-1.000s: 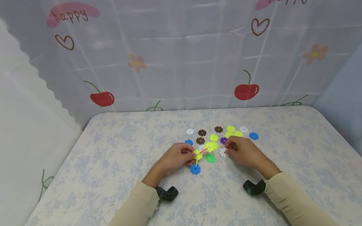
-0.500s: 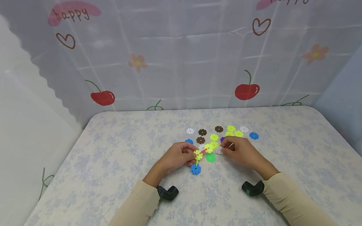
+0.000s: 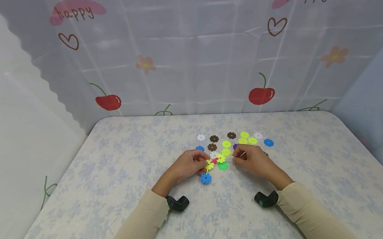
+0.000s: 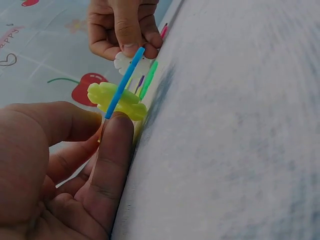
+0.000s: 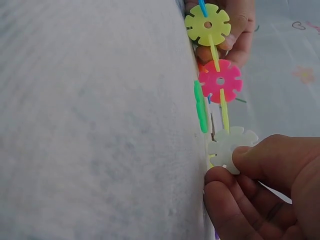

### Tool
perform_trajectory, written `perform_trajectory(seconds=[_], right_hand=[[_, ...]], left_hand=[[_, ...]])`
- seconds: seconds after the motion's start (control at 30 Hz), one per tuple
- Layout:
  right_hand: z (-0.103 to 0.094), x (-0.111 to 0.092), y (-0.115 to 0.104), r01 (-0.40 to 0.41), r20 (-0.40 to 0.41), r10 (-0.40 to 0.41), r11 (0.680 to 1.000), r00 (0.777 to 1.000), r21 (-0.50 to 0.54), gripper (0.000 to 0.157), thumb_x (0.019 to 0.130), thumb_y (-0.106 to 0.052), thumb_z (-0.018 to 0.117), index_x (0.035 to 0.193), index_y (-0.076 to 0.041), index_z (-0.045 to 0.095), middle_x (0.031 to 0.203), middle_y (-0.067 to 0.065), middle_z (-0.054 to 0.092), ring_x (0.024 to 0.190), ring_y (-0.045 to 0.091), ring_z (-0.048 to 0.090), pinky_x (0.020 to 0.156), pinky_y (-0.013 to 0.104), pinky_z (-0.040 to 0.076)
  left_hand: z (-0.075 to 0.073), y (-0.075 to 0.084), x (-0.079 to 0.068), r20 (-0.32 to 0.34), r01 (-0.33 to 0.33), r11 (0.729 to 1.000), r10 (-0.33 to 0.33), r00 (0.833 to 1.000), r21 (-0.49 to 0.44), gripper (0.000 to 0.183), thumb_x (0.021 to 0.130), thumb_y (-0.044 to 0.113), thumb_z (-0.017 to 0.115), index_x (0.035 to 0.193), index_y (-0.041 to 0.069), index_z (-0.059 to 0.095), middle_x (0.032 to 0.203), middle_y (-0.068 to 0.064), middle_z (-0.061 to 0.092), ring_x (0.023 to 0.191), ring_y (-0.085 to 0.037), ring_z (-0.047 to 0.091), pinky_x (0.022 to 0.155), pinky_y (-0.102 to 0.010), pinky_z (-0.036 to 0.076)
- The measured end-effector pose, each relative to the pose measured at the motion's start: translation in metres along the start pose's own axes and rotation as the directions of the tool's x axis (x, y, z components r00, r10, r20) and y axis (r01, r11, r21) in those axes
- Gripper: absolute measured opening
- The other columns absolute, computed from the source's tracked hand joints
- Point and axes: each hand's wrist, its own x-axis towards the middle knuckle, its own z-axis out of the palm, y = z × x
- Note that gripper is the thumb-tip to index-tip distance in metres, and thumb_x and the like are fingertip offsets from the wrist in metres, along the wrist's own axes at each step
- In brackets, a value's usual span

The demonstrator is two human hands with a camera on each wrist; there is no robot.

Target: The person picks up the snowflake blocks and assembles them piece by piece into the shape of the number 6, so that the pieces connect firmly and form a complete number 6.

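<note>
Notched plastic discs are slotted together in a chain. My left hand pinches its yellow disc, below which hangs a blue disc. Toward the right the chain continues with a pink disc and another yellow disc, edge-on in the right wrist view. My right hand pinches a white disc between thumb and fingertips. This white disc meets the end of the edge-on yellow disc; whether the slots have joined I cannot tell. In the left wrist view the blue disc partly covers the chain.
Loose discs lie on the patterned tabletop beyond the hands: brown, white, yellow, blue and several more. A green disc is just under the chain. A printed curtain hangs behind the table.
My right hand has moved left with the white disc, up to the chain's end. The pink disc has turned and shows more of its face. My left hand has hardly moved.
</note>
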Motion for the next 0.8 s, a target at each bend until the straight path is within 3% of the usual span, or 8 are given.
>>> perform_trajectory(seconds=[0.17, 0.43, 0.8], right_hand=[[0.0007, 0.0007, -0.0008, -0.004, 0.003, 0.004, 1.0, 1.0, 0.004, 0.008, 0.091, -0.006, 0.074, 0.09, -0.009, 0.068, 0.094, 0.0, 0.07, 0.085, 0.017, 0.067, 0.073, 0.036, 0.055], [0.0022, 0.0019, 0.0014, 0.055, -0.005, -0.055, 0.998, 0.998, 0.005, 0.007, 0.092, -0.004, 0.073, 0.089, -0.007, 0.068, 0.092, 0.001, 0.07, 0.083, 0.017, 0.068, 0.072, 0.035, 0.055], [0.0048, 0.0004, -0.002, 0.068, -0.017, -0.068, 0.998, 0.998, 0.002, 0.015, 0.089, -0.003, 0.077, 0.083, -0.013, 0.067, 0.083, -0.004, 0.068, 0.077, 0.013, 0.065, 0.068, 0.031, 0.054]], left_hand=[[0.0006, 0.0014, -0.0013, 0.005, -0.013, 1.0, 0.013, 1.0, 0.009, 0.02, 0.1, 0.004, 0.062, 0.118, 0.0, 0.067, 0.091, -0.011, 0.065, 0.077, -0.02, 0.067, 0.072, -0.032, 0.058], [0.0005, 0.0025, -0.0025, 0.028, -0.085, 0.98, 0.081, 0.996, 0.181, 0.025, 0.101, 0.007, 0.06, 0.122, 0.009, 0.073, 0.076, -0.004, 0.067, 0.064, -0.014, 0.058, 0.064, -0.027, 0.05], [0.0033, 0.0043, -0.0024, 0.046, -0.091, 0.976, 0.083, 0.995, 0.2, 0.026, 0.102, 0.007, 0.058, 0.121, 0.014, 0.075, 0.072, -0.003, 0.065, 0.061, -0.013, 0.055, 0.062, -0.026, 0.047]])
